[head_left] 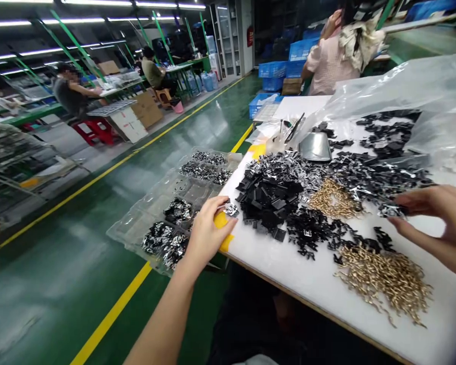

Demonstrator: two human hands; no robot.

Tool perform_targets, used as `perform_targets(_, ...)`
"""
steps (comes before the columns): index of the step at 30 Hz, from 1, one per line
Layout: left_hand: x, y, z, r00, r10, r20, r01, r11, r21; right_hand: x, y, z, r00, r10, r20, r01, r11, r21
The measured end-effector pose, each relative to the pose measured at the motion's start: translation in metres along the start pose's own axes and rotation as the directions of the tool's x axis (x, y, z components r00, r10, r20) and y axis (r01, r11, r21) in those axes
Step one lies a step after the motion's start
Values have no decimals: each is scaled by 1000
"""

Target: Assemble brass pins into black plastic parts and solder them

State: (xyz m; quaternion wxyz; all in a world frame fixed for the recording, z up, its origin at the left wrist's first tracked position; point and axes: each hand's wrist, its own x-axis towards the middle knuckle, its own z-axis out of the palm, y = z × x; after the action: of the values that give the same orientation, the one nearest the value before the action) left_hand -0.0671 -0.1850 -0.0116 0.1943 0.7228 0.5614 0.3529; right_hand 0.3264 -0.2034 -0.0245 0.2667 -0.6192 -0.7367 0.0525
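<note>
Holds small shiny pieces (pixel 231 209) in left hand (pixel 205 230) by the edge of white table (pixel 258 253), near tray (pixel 136 219); pinches dark shiny pieces (pixel 390 210) in right hand (pixel 439 218) near gold pieces (pixel 387 274); apparently mid-handling, calls for light, steady grips.

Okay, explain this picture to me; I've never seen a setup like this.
There is no robot here: one camera, worn on a person's head, looks forward and down at their bare hands.

The white tabletop bears heaps of small black flat plates, silvery and black bits, and thin gold-coloured metal pieces. Beside it sits a clear plastic compartment tray.

The left hand pinches a small shiny piece; the right hand pinches a silvery-black piece.
</note>
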Motion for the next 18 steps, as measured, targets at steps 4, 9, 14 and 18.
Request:
perform_targets(4, 5, -2, 3, 995, 104, 1, -103, 981, 167, -2, -4, -8, 998, 1, 64, 6, 993, -115)
perform_targets(9, 17, 25, -9, 985, 120, -127, -102, 985, 137, 2, -14, -18, 994, 32, 105, -20, 993, -116)
perform_targets(14, 43, 106, 37, 838, 545, 20, -545, 838, -22, 4, -15, -19, 993, 38, 114, -23, 991, -135)
perform_targets(18, 61, 151, 109, 634, 710, 307, -718, 687, -107, 3, -5, -16, 988, 57, 144, -49, 997, -57)
